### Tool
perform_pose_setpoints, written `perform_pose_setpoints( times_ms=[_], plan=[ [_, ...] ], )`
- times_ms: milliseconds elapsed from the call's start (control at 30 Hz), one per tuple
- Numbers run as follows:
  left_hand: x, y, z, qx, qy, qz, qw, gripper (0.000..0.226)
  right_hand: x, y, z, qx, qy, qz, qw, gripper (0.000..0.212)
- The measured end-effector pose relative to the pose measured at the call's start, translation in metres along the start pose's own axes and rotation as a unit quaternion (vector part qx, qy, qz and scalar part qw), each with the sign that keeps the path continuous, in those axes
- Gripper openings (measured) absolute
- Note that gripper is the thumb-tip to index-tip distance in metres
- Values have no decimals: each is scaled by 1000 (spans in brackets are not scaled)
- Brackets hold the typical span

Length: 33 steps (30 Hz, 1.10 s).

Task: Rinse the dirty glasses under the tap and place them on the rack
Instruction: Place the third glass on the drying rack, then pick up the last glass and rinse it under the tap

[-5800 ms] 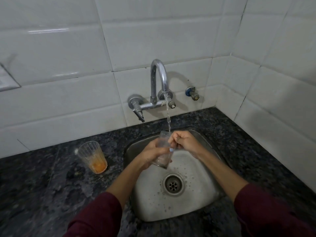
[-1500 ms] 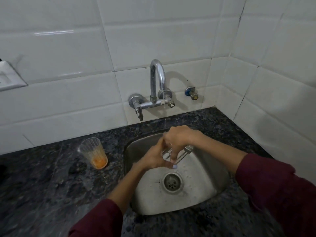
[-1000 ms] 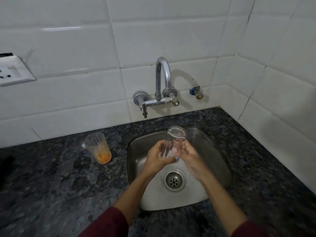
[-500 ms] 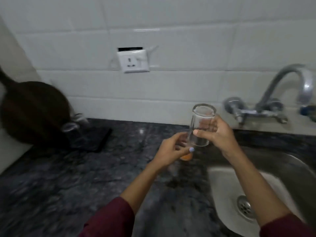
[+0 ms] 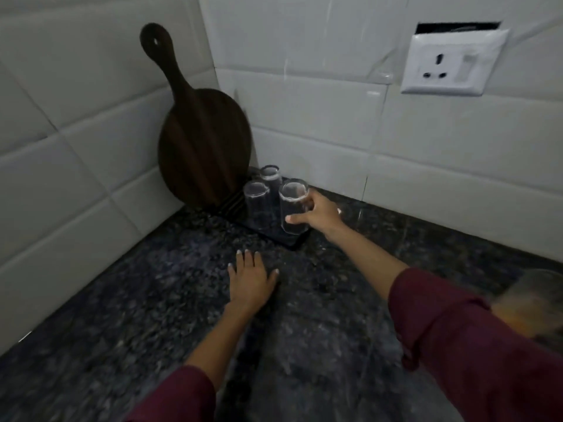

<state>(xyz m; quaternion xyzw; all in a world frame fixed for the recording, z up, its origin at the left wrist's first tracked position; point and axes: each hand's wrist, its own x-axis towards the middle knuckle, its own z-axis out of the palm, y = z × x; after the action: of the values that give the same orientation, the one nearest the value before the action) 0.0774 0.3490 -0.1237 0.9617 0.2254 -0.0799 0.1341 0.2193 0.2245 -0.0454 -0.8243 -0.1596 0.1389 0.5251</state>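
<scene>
My right hand (image 5: pixel 321 215) grips a clear rinsed glass (image 5: pixel 292 205), held upside down over the near right corner of the black rack (image 5: pixel 292 240) in the counter's corner. Two other clear glasses (image 5: pixel 256 202) (image 5: pixel 271 177) stand upside down on the rack just left of and behind it. My left hand (image 5: pixel 250 278) lies flat on the dark granite counter in front of the rack, fingers spread, holding nothing. A dirty glass with orange residue (image 5: pixel 530 303) shows blurred at the right edge, partly behind my right sleeve.
A dark wooden cutting board (image 5: pixel 201 141) leans against the tiled corner right behind the rack. A white wall socket (image 5: pixel 451 67) sits on the back wall above right. The sink and tap are out of view.
The view swung left from the sink to the counter corner. My right hand carried the glass to the rack. My left hand let go of it and came down flat on the counter.
</scene>
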Motion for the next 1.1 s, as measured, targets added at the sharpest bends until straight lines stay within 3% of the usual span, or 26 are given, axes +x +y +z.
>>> perform_pose_setpoints(
  times_ms=[500,667,767,933,1033,1100],
  plan=[
    [9,-14,8,22,-27,17,999,74,27,13,33,-61,-34,27,997,53],
    [2,5,2,9,-15,20,1000,73,-1,9,15,-100,-48,10,994,87],
    [-6,42,8,-58,23,123,990,66,-45,18,-18,-68,-23,12,997,80],
    [-49,152,9,-243,-11,329,912,46,-132,40,-105,-14,74,31,997,49],
    [-79,211,23,-270,-61,392,877,54,-180,55,-162,0,132,33,991,34],
    [-91,240,40,-280,-95,392,871,70,-211,66,-197,12,175,33,984,28]
  ],
)
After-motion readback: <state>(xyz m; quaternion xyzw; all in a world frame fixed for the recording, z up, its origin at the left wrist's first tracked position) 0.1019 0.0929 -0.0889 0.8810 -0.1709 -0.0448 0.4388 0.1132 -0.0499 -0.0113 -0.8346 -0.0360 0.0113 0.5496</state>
